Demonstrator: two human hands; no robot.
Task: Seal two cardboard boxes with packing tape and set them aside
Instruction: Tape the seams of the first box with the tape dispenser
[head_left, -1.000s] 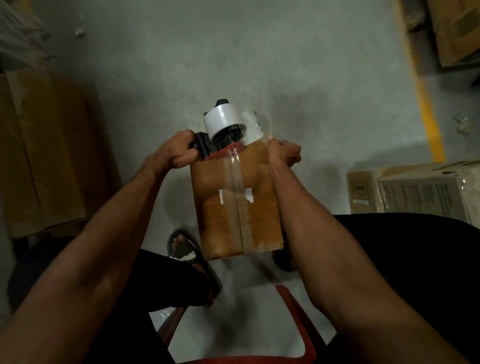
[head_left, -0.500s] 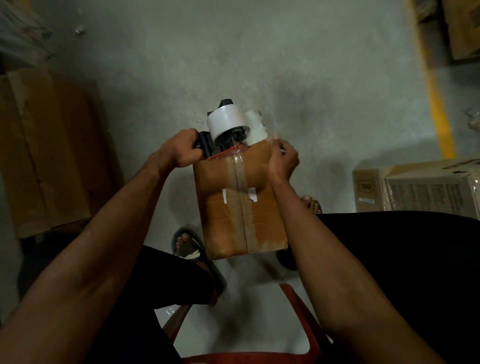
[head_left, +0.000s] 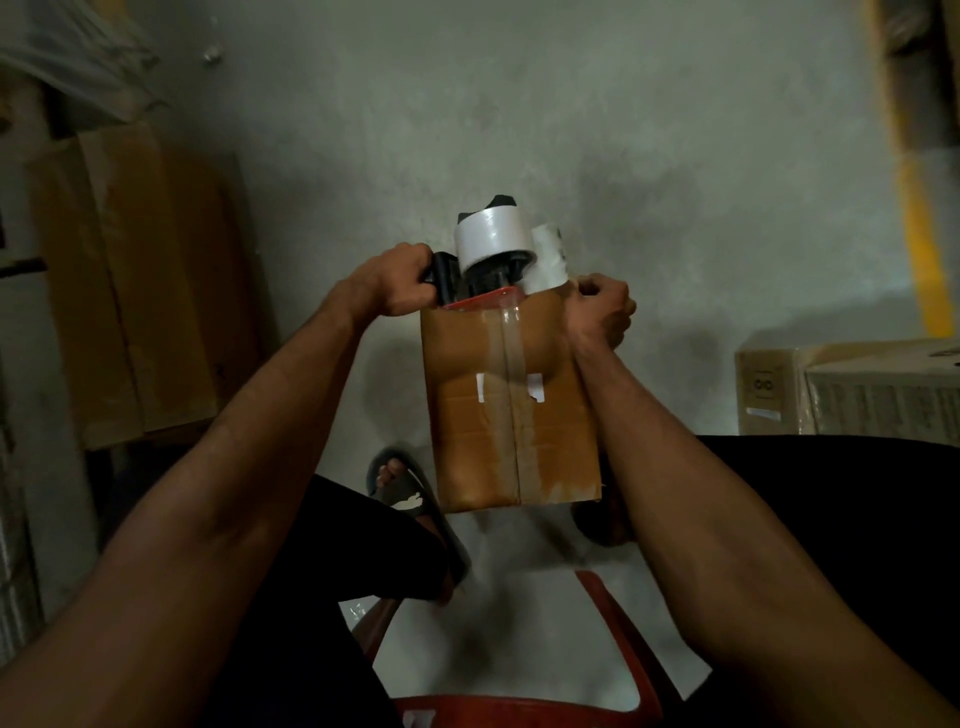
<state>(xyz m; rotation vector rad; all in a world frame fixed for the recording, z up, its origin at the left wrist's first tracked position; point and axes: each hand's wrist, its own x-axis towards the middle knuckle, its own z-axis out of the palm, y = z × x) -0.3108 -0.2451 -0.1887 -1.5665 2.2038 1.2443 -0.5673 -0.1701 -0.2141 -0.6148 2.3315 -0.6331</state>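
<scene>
Head camera looks steeply down, close above hands.

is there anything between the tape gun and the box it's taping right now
Nothing visible. The tape gun, gripped by the left hand, sits right at the far edge of the box, with clear tape already running down the centre seam. The right hand holds the box's far right corner, off to the side of the tape's path.

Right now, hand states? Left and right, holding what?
Left hand: gripping the tape dispenser handle at the cardboard box top edge.
Right hand: fingers curled, holding the box's top right corner.
</scene>
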